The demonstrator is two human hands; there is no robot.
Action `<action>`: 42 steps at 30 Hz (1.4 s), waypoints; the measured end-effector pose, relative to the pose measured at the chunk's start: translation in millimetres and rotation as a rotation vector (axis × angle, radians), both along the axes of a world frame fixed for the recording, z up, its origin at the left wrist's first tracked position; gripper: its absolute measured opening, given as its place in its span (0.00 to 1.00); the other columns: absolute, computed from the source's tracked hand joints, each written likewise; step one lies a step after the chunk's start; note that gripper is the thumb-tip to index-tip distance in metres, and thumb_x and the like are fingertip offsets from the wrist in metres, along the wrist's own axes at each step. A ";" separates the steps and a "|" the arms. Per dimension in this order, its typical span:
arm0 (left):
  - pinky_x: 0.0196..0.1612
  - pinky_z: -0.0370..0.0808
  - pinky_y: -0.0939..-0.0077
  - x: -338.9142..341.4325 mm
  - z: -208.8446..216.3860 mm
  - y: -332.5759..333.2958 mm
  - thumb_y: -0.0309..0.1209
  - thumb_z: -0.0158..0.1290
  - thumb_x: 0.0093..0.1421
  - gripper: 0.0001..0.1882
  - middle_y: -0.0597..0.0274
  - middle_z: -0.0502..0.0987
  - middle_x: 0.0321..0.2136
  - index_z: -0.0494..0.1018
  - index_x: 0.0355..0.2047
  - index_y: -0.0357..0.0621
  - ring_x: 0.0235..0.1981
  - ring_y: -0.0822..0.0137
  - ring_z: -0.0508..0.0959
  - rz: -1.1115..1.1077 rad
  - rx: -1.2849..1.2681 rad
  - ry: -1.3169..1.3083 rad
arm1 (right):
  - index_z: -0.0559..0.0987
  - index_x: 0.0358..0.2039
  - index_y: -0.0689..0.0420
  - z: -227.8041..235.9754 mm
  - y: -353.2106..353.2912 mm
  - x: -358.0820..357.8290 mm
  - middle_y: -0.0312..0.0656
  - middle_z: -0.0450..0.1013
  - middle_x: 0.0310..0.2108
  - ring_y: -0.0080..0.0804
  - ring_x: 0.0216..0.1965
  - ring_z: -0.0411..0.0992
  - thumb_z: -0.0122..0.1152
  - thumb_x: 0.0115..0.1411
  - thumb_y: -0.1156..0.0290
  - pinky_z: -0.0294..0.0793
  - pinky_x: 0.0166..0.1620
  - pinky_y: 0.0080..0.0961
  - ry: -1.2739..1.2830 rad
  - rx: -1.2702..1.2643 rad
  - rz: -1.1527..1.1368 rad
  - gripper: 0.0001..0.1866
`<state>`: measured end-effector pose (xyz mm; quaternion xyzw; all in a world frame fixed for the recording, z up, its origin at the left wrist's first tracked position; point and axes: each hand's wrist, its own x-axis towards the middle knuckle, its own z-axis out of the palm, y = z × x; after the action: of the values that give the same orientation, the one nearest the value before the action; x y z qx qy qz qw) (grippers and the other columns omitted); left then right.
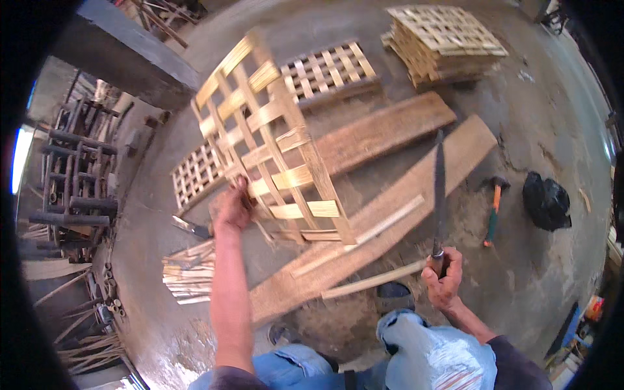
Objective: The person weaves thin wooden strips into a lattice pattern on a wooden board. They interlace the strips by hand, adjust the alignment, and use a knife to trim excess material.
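Observation:
My left hand [229,207] is closed on the left edge of a lattice panel [294,177] woven from pale, flat wood or bamboo strips. The panel stands tilted up off the floor, its lower corner by a long brown board [465,153]. In my right hand [444,281] is the handle of a long knife [440,192], its dark blade pointing up and away from me, apart from the panel. A pale strip [374,279] ends beside that hand. Another strip [390,223] lies along the board. The fingertips of my left hand are partly hidden.
A second board [396,130] lies behind. Lattice panels are stacked [448,39] at the far right; others lie behind [335,71] and left [195,170]. Cut strips [188,273] and a blade [190,226] lie left; a hammer [494,211] and black plastic bag [547,200] right.

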<state>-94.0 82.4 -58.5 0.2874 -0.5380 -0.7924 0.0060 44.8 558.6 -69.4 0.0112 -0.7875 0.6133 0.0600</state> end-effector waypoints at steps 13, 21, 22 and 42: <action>0.25 0.71 0.78 52.8 0.4 87.7 0.45 0.66 0.52 0.23 0.72 0.71 0.27 0.68 0.37 0.49 0.25 0.76 0.72 0.367 -0.199 0.515 | 0.63 0.59 0.67 121.6 -85.2 -75.5 0.42 0.70 0.32 0.24 0.28 0.69 0.52 0.61 0.70 0.70 0.33 0.23 -0.271 -0.119 0.429 0.27; 0.28 0.73 0.77 55.8 18.5 101.3 0.38 0.65 0.55 0.17 0.72 0.73 0.29 0.70 0.38 0.49 0.28 0.76 0.73 0.411 -0.308 0.592 | 0.62 0.61 0.67 144.9 -90.9 -71.9 0.39 0.69 0.27 0.21 0.23 0.68 0.50 0.64 0.71 0.69 0.28 0.20 -0.234 -0.352 0.370 0.26; 0.28 0.73 0.77 57.3 21.2 100.3 0.38 0.65 0.55 0.17 0.72 0.73 0.29 0.70 0.38 0.48 0.28 0.76 0.73 0.406 -0.317 0.603 | 0.62 0.61 0.67 148.3 -90.6 -73.2 0.39 0.69 0.27 0.21 0.23 0.68 0.50 0.64 0.71 0.69 0.28 0.20 -0.263 -0.294 0.431 0.26; 0.29 0.68 0.78 64.7 11.3 101.1 0.44 0.64 0.55 0.22 0.75 0.69 0.32 0.64 0.41 0.54 0.31 0.77 0.69 0.387 -0.319 0.580 | 0.61 0.61 0.69 160.3 -91.6 -69.3 0.38 0.68 0.25 0.21 0.21 0.67 0.49 0.65 0.70 0.69 0.26 0.21 -0.287 -0.294 0.422 0.26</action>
<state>-29.4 183.5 -47.2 0.1427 -0.5663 -0.7314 0.3521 -24.5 467.0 90.9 0.0791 -0.6711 0.7149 -0.1799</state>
